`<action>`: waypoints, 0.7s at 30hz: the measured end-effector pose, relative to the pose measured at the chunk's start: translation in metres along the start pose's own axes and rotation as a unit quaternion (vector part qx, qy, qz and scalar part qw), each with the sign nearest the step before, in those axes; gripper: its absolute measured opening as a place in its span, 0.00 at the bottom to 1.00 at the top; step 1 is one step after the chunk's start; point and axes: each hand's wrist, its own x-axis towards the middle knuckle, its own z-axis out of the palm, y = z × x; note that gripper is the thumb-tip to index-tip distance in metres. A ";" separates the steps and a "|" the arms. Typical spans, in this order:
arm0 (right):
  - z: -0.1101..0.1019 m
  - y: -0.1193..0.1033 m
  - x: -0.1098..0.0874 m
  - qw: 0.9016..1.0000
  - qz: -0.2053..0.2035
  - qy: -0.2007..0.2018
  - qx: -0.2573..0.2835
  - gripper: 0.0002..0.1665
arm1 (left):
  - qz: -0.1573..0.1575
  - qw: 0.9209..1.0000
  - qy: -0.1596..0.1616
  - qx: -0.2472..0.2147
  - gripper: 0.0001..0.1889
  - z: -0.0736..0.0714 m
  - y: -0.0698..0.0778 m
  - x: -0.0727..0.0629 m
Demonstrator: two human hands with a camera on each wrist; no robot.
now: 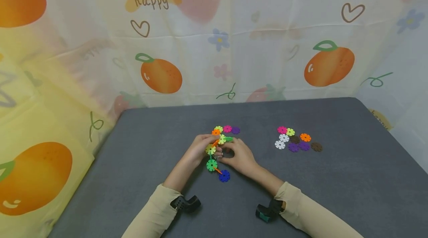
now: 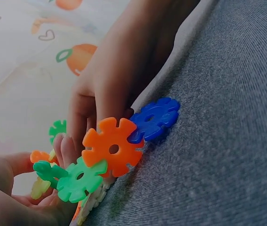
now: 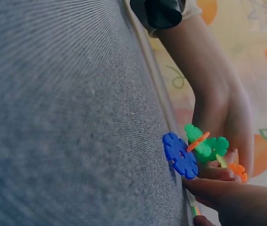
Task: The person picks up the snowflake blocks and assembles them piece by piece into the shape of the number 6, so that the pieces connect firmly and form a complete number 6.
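A chain of flower-shaped interlocking plastic discs hangs between the two hands, in yellow, orange and green, with a green disc (image 1: 211,165) and a blue disc (image 1: 224,176) at its near end. My left hand (image 1: 199,148) grips the chain by its yellow and orange discs. The curled fingers of my right hand (image 1: 241,158) meet the chain's far part, beside a light green disc (image 1: 229,139); their tips are partly hidden. In the left wrist view, an orange disc (image 2: 113,149) slots into the blue one. The right wrist view shows the blue disc (image 3: 180,155) close above the cloth.
Just beyond the hands lie loose discs, among them a pink disc (image 1: 227,128) and a purple disc (image 1: 235,130). Several more, including an orange disc (image 1: 305,137) and a brown disc (image 1: 316,147), lie on the right of the grey table (image 1: 150,130). A printed curtain stands behind.
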 end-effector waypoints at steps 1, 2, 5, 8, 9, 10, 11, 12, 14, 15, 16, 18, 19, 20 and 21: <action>0.000 0.000 0.000 1.000 -0.005 0.001 0.001 0.16 | 0.000 1.000 0.002 0.003 0.18 0.000 0.000 0.001; 0.000 0.001 0.000 1.000 -0.010 0.003 0.003 0.16 | 0.000 1.000 0.003 0.005 0.18 0.000 0.000 0.001; 0.000 0.002 0.001 1.000 -0.012 0.006 0.013 0.15 | -0.001 1.000 0.006 0.002 0.19 0.000 0.001 0.002; 0.001 0.004 0.002 1.000 -0.009 0.017 0.023 0.17 | -0.002 1.000 0.007 -0.011 0.19 -0.002 0.002 0.003; 0.001 0.004 0.003 1.000 -0.007 0.018 0.022 0.19 | -0.003 1.000 0.007 -0.018 0.19 -0.003 0.002 0.003; 0.001 0.004 0.003 1.000 -0.010 0.019 0.019 0.22 | -0.002 1.000 0.007 -0.025 0.19 -0.005 0.003 0.004; 0.001 0.005 0.004 1.000 -0.014 0.020 0.016 0.25 | -0.003 0.999 0.006 -0.033 0.19 -0.006 0.003 0.004; 0.001 0.005 0.005 1.000 -0.017 0.021 0.012 0.28 | -0.004 0.999 0.005 -0.041 0.19 -0.007 0.004 0.004; 0.001 0.005 0.007 0.999 -0.025 0.022 0.005 0.32 | -0.007 0.998 0.006 -0.060 0.20 -0.011 0.006 0.005; 0.001 0.005 0.009 0.999 -0.027 0.022 0.005 0.35 | -0.009 0.998 0.006 -0.067 0.20 -0.012 0.007 0.005; 0.001 0.006 0.011 0.999 -0.029 0.020 0.004 0.37 | -0.010 0.997 0.006 -0.078 0.21 -0.014 0.008 0.005; 0.002 0.007 0.015 1.000 -0.028 0.010 0.009 0.41 | -0.012 0.996 0.010 -0.092 0.21 -0.018 0.009 0.005; 0.002 0.008 0.018 1.000 -0.029 0.002 0.011 0.42 | -0.013 0.995 0.012 -0.099 0.21 -0.020 0.010 0.006; 0.002 0.009 0.021 0.999 -0.028 -0.007 0.016 0.43 | -0.013 0.995 0.015 -0.103 0.21 -0.022 0.010 0.006; 0.003 0.010 0.023 0.999 -0.026 -0.020 0.021 0.45 | -0.014 0.994 0.016 -0.108 0.21 -0.024 0.010 0.006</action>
